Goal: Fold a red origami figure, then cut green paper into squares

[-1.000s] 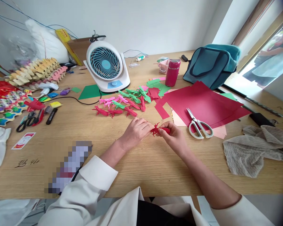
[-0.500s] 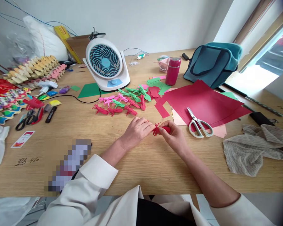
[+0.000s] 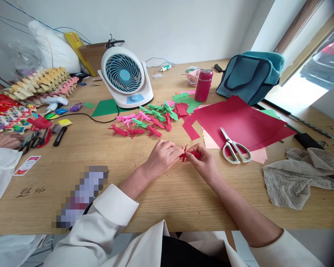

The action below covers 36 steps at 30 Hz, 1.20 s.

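Observation:
Between my two hands is a red paper cutout (image 3: 194,154) with thin leg-like strips sticking out, low over the table. My right hand (image 3: 204,161) pinches it between thumb and fingers. My left hand (image 3: 164,155) has its fingers pressed together on the cutout's left end, which they partly hide. Just beyond lie several similar paper pieces in red (image 3: 153,131), pink (image 3: 125,118) and green (image 3: 156,111). White-handled scissors (image 3: 235,146) rest partly open on large red paper sheets (image 3: 239,118), right of my right hand.
A white fan (image 3: 133,99) stands behind the paper pieces, with a red flask (image 3: 204,85) and a blue bag (image 3: 246,76) farther right. A grey cloth (image 3: 289,181) lies at right. Another person's hand (image 3: 7,140) rests at far left, near black scissors (image 3: 30,142).
My hands stay almost in place, with small finger shifts on the red cutout. At far left, the other person's hand and white sleeve have come farther into view.

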Tool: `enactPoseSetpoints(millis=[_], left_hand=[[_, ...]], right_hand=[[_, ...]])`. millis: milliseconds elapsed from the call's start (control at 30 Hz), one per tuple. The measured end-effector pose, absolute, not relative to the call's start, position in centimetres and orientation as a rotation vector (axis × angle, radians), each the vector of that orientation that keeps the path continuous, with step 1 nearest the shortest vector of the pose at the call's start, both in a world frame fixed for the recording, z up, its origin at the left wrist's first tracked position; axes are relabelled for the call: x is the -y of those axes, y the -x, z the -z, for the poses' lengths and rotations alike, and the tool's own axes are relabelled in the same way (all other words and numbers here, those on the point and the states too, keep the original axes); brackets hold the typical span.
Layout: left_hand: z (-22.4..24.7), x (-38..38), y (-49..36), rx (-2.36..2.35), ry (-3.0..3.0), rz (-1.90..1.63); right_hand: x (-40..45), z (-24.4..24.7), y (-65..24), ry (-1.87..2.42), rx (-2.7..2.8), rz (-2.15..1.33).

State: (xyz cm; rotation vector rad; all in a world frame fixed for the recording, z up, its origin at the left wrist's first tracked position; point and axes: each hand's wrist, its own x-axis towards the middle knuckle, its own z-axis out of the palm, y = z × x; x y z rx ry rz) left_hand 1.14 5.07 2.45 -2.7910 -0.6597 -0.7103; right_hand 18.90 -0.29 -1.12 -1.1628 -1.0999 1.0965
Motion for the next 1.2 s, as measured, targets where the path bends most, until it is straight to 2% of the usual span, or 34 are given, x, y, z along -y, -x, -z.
enactPoseSetpoints(millis=[300,867,1200], left_hand=[[-2.2,-5.1,-1.2,0.794,3.03,1.011],[-1.9,-5.4,-0.9,0.813,3.167,1.092],[-1.6,-4.9,-1.1,0.903,3.21,0.905]], right_hand=[[0.3,0.9,-18.9,1.13,1.07,-1.086],[0.1,0.2,-18.8,1.116,0.871,-1.267],[-0.1,1.4,-18.6,1.181,0.914,-1.257]])
